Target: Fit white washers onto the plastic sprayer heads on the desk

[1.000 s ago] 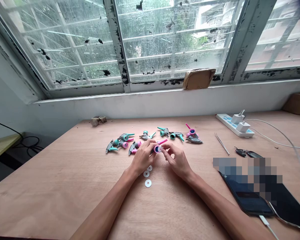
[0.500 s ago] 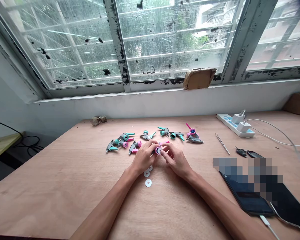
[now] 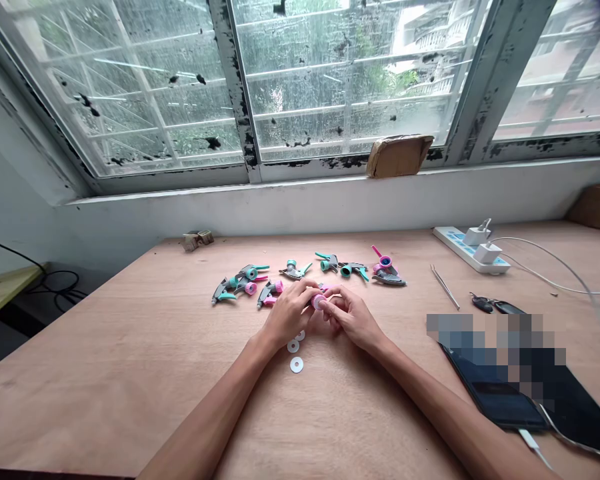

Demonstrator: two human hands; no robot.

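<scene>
Your left hand [image 3: 291, 310] is curled round a pink-collared spray head [image 3: 319, 302] near the middle of the surface [image 3: 130, 373], hiding most of its body. Your right hand [image 3: 353, 319] is bent nearly closed, the thumb at the collar; whether it grips the collar or only presses, you cannot tell from here, nor what sits inside. Take that collar as the dial's centre, with 12 toward the window [image 3: 350, 93].

White washers [image 3: 297, 365] lie loose between 6 and 7 o'clock, one partly covered by your left hand. A lowered wrist could scatter them. If you have a washer in the collar, pushing on one edge may tip it and wedge it slantwise; a slack left grip would probably let the spray head twist under the push.

Around you, teal spray heads [image 3: 293, 270] and pink ones lie from 9 to 1 o'clock, with another pink sprayer [image 3: 390, 277] at 2. Tweezers [image 3: 445, 288] rest at 3, a power strip [image 3: 460, 248] just above them, and a phone [image 3: 505, 403] at 4. Ahead, a cardboard piece [image 3: 399, 157] leans by the paint-chipped window frame at 1; a black cable [image 3: 63, 288] coils beyond the surface at 9.
</scene>
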